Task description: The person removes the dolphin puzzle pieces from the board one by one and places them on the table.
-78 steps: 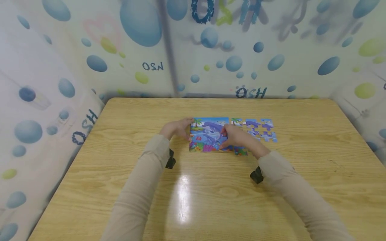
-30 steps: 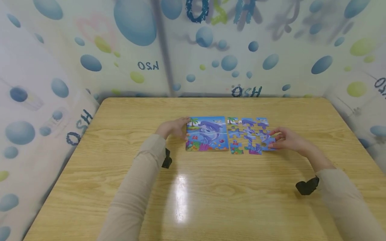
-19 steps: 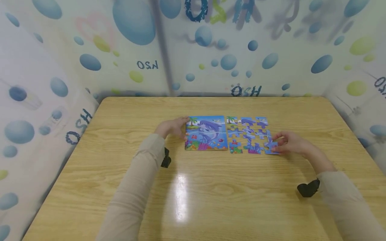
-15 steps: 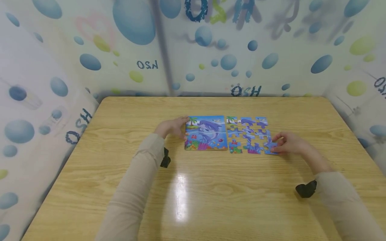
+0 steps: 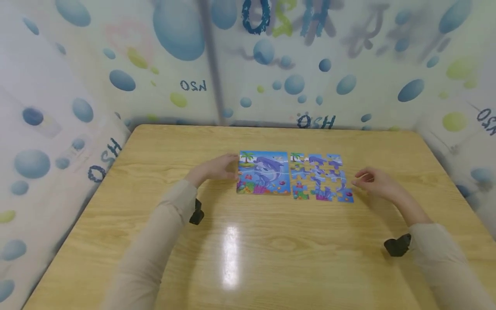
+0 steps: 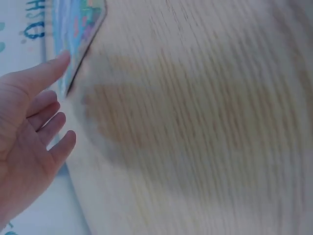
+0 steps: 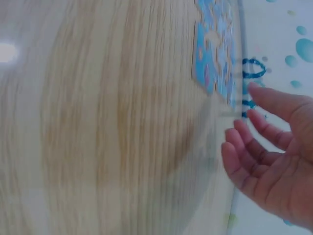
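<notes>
A square dolphin picture board [image 5: 263, 172] lies on the table, printed with a palm tree, crab and coral. My left hand [image 5: 218, 167] is at its left edge, fingers relaxed and holding nothing; the left wrist view shows the hand [image 6: 34, 112] beside a corner of the board [image 6: 80, 34]. To the right of the board, several jigsaw pieces [image 5: 323, 194] lie in a loose grid of rows with gaps, showing the same dolphin picture. My right hand [image 5: 375, 183] hovers just right of the grid, fingers loosely curved with nothing in them.
The wooden table [image 5: 248, 258] reaches back to a wall [image 5: 329, 82] patterned with blue and green bubbles and lettering. Black wrist cameras [image 5: 398, 246] sit below both cuffs. A bright light reflection lies on the table's front part.
My right hand has let go of the lower-right jigsaw piece and drawn away to the right. My left hand has moved slightly left from the board's edge.
</notes>
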Motion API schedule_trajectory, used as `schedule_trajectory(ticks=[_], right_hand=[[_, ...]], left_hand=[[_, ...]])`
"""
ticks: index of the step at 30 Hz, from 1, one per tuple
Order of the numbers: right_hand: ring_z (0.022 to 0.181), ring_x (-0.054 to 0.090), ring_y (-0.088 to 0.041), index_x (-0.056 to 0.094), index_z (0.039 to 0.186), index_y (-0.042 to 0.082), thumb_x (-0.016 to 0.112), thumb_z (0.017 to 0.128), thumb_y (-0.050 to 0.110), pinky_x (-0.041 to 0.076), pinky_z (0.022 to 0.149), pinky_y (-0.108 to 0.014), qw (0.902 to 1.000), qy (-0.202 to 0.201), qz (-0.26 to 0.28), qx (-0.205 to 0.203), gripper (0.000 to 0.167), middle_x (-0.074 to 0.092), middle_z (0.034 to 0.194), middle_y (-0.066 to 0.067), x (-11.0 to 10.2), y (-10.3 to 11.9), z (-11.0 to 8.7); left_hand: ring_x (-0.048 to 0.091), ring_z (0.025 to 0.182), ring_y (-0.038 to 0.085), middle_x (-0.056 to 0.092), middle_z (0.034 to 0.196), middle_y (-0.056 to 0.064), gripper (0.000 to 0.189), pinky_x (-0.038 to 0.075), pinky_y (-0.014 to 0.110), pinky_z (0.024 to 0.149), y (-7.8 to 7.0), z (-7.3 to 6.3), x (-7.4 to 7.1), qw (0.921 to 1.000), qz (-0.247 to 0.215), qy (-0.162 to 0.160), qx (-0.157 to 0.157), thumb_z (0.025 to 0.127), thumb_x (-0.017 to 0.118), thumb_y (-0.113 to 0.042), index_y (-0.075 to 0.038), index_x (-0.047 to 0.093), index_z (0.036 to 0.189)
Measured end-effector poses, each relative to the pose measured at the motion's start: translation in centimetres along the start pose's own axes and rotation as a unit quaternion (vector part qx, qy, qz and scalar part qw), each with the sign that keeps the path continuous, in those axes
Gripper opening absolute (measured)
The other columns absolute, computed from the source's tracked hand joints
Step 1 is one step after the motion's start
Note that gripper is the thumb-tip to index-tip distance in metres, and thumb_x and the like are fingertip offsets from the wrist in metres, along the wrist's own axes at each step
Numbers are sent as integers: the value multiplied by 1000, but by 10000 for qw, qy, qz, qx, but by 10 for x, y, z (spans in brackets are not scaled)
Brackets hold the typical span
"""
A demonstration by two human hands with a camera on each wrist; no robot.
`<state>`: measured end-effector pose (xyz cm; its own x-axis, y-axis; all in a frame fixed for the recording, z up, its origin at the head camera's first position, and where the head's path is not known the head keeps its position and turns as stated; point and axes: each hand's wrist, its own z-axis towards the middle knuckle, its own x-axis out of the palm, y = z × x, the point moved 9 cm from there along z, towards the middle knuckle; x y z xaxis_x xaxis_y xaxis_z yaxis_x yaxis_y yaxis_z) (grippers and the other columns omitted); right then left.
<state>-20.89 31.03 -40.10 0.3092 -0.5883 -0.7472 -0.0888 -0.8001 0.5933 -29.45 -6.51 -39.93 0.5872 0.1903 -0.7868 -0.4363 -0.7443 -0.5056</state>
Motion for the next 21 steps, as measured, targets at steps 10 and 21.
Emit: schedule_trajectory(ticks=[10, 21], right_hand=[[124, 14, -61, 24, 142, 2, 42, 93, 45, 15, 94, -74, 9781, -1486, -1366, -501, 67, 18, 139, -39, -40, -10, 3], [129, -10, -60, 1, 148, 12, 26, 94, 54, -1, 100, -74, 9732, -1499, -1735, -172, 72, -11, 146, -35, -39, -33, 6]], left_hand=[[11, 139, 40, 11, 152, 20, 65, 13, 65, 109, 17, -40, -28, 9804, 1540, -1062, -613, 95, 45, -34, -5, 18, 146], [-8, 139, 43, -14, 153, 15, 67, 3, 73, 104, 35, -45, -16, 9543, 2034, -1525, -1570, 94, 19, -56, -22, -2, 148]])
